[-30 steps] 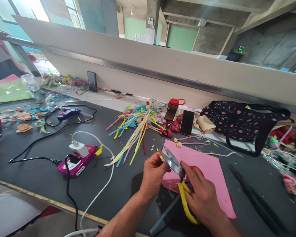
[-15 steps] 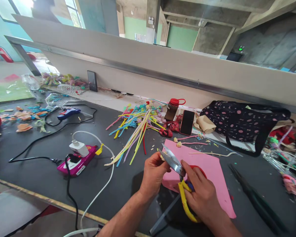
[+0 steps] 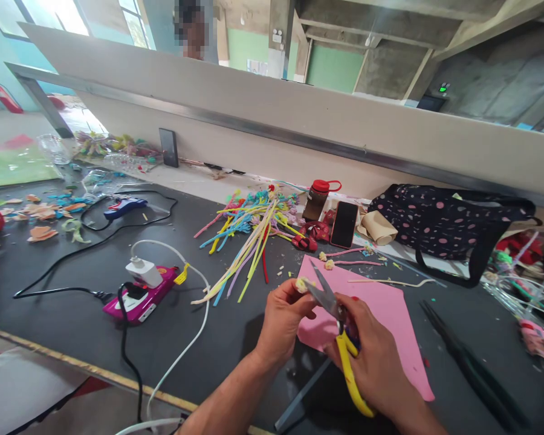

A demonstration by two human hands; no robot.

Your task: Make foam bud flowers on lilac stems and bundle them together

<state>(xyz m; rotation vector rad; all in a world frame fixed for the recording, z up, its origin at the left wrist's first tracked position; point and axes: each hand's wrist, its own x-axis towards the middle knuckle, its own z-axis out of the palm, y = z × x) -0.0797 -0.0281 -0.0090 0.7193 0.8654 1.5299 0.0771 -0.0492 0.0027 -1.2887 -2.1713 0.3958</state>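
Pinched in the fingers of my left hand (image 3: 283, 320) is a small pale-yellow flower-like piece (image 3: 304, 284). My right hand (image 3: 372, 350) grips a pair of scissors (image 3: 330, 299) with yellow handles, its blades slightly parted and pointing up and left, close beside the yellow piece. Below both hands lies a pink sheet (image 3: 381, 320). On and just past its far edge rest pink stems with cream tips (image 3: 351, 263) and a thin cream strip (image 3: 390, 282).
A pile of coloured fuzzy stems (image 3: 254, 223) lies ahead. A magenta power strip (image 3: 142, 299) with cables sits to the left. Long dark pliers (image 3: 471, 365) lie at right. Behind stand a bottle (image 3: 316, 199), a phone (image 3: 343, 223) and a dark patterned bag (image 3: 435, 223).
The scissors have turned and shifted slightly right, and the yellow piece shows more clearly in my left fingers. A person has come into sight behind the partition.
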